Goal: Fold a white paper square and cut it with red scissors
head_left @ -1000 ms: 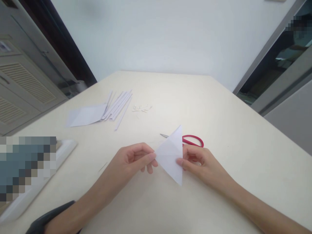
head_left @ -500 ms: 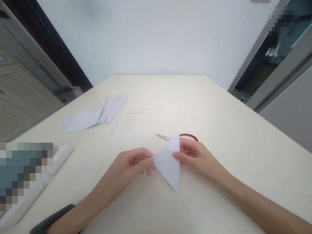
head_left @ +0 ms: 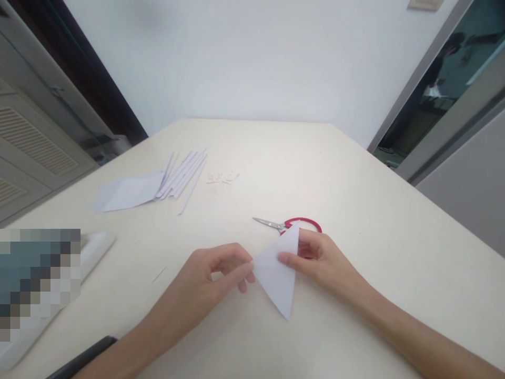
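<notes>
A white sheet of paper folded into a triangle (head_left: pixel 277 271) is held up above the table between my two hands. My left hand (head_left: pixel 224 271) pinches its left corner between thumb and fingertips. On the other side, my right hand (head_left: pixel 315 255) grips the long right edge, thumb in front and fingers behind the paper. Just beyond the paper lies a pair of scissors with red handles (head_left: pixel 303 219), blades pointing left; the paper and my right hand cover part of the handles.
Several folded paper strips (head_left: pixel 183 176) and flat white sheets (head_left: pixel 132 192) lie at the back left of the pale table (head_left: pixel 276 163). Small paper scraps (head_left: pixel 221 179) sit beside them. A white-edged object (head_left: pixel 98 245), partly blurred out, is at the left. A wall (head_left: pixel 256 58) stands behind.
The paper triangle has shifted slightly right and toward me with both hands still on it. More of the scissors now shows behind it. The camera view has tilted a little.
</notes>
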`<state>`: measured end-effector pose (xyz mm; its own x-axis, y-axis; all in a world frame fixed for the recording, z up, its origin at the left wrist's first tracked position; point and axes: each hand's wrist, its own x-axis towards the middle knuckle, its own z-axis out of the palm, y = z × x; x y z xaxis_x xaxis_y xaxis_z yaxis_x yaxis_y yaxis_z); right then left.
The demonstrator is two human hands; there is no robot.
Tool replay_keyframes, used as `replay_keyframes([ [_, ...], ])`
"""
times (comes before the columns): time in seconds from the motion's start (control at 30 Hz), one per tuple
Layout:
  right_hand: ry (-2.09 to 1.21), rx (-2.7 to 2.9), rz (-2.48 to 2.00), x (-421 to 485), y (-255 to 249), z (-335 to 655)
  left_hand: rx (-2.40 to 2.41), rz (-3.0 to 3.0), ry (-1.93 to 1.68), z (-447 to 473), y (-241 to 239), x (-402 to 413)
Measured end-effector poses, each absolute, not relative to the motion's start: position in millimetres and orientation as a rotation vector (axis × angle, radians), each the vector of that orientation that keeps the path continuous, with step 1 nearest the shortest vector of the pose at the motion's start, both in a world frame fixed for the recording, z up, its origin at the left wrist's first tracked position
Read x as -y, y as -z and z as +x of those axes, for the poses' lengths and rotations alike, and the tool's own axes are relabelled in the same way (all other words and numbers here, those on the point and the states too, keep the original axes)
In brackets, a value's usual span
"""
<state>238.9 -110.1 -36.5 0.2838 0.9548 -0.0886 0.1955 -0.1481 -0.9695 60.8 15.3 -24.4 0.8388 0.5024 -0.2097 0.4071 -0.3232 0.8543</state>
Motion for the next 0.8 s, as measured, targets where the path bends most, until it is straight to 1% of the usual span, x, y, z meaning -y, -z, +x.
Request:
replay_keyframes([
  [0.33,-0.978,1.025,-1.58,112.6,37.1,236.6,-0.686,1.866,-0.113,61.0,23.7,-14.5],
  [0.57,-1.002,1.021,-1.563,111.2,36.8,239.0,-0.68,1.914,-0.101,59.1,23.6,-14.3],
  [0.8,-0.941,1.029,-1.562,112.3,38.0,241.2,-0.677,1.962,-0.068,58.9,22.8,-11.6],
])
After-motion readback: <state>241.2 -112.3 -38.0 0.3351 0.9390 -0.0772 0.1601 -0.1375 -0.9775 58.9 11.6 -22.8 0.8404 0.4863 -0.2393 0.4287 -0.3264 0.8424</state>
